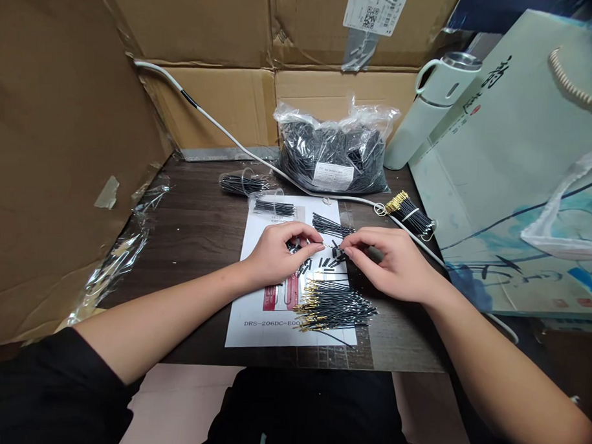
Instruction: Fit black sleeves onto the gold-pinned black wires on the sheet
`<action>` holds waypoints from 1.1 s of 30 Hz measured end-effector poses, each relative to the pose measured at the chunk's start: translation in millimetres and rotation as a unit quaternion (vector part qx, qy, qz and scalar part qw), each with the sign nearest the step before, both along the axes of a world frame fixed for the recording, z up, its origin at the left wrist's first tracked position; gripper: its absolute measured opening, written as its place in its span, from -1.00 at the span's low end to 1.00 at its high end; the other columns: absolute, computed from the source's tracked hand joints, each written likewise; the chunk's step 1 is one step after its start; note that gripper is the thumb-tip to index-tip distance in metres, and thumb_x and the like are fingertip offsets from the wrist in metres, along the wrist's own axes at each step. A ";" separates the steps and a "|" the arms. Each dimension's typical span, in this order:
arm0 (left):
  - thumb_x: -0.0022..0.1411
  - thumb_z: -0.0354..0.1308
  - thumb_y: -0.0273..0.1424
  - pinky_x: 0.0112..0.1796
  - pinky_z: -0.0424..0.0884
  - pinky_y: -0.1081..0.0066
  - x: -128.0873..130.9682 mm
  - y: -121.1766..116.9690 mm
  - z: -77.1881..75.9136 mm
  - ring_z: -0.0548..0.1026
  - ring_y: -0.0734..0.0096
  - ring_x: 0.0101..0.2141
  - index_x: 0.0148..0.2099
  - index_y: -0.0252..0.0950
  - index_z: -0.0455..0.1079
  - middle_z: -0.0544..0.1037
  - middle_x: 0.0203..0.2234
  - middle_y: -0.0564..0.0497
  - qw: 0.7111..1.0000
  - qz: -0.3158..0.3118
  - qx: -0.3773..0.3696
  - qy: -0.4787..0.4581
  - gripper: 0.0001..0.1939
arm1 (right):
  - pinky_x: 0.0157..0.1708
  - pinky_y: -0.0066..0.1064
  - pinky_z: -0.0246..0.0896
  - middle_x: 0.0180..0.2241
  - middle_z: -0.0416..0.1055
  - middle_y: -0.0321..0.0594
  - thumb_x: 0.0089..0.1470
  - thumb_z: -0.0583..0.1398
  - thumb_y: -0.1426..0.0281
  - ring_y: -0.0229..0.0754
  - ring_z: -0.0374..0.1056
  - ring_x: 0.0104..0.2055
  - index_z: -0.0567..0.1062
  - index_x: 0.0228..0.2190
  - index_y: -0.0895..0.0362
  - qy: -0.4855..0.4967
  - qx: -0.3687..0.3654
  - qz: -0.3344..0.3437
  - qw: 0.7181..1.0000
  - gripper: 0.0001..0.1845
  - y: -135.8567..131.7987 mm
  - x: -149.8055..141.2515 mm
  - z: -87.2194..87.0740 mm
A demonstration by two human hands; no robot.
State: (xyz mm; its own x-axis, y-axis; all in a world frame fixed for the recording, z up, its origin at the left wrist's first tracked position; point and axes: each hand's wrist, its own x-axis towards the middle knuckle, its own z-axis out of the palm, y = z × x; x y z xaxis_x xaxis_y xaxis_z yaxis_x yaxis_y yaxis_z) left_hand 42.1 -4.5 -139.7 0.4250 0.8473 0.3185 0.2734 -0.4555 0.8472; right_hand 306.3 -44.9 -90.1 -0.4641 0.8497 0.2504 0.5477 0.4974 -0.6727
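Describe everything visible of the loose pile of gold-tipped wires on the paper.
The pile of gold-tipped wires is a loose, unbound heap of many thin black strands, with gold, metallic-looking tips mostly toward the left. They lie flat, roughly side by side but slightly splayed, on the lower right of the printed paper, some ends reaching past its right edge. The left hand and right hand appear clear of it.

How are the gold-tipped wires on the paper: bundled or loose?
Loose: the wires splay unevenly on the paper, no band visible.
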 end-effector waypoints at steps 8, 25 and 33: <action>0.37 0.44 -0.38 -0.18 0.57 0.36 -0.5 -1.4 1.4 0.63 0.42 -0.30 -0.14 -0.21 0.68 0.74 -0.28 0.01 0.999 -0.023 0.048 0.004 -0.96 | -0.19 -0.28 0.36 -0.27 0.64 -0.18 0.48 0.22 0.23 -0.11 0.50 -0.25 0.66 -0.21 0.11 0.040 -0.093 -0.039 0.994 -0.71 0.5 -2.0 -6.0; 0.40 0.43 -0.37 -0.18 0.52 0.34 -0.4 -2.1 1.1 0.64 0.41 -0.30 -0.14 -0.19 0.68 0.73 -0.31 0.02 0.995 -0.041 0.087 0.011 -0.97 | -0.29 -0.34 0.30 -0.33 0.59 -0.19 0.48 0.23 0.19 -0.16 0.42 -0.31 0.68 -0.20 0.14 0.075 -0.148 -0.032 0.986 -0.67 -0.3 -9.2 -15.4; 0.40 0.43 -0.36 -0.18 0.54 0.33 -1.1 -1.4 0.2 0.64 0.39 -0.30 -0.13 -0.19 0.69 0.74 -0.30 0.01 0.995 -0.045 0.086 0.014 -0.96 | -0.25 -0.33 0.30 -0.30 0.60 -0.20 0.49 0.23 0.21 -0.15 0.44 -0.28 0.68 -0.19 0.13 0.075 -0.150 -0.028 0.985 -0.69 -0.6 -9.0 -16.5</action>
State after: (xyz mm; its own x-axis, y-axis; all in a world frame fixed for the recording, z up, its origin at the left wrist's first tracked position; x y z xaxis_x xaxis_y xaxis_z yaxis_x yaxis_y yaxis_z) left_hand 40.9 -5.9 -139.5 0.5068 0.7396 0.4429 0.2468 -0.6167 0.7475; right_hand 297.4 -45.5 -106.5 -0.3921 0.9188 0.0464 0.4519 0.2363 -0.8602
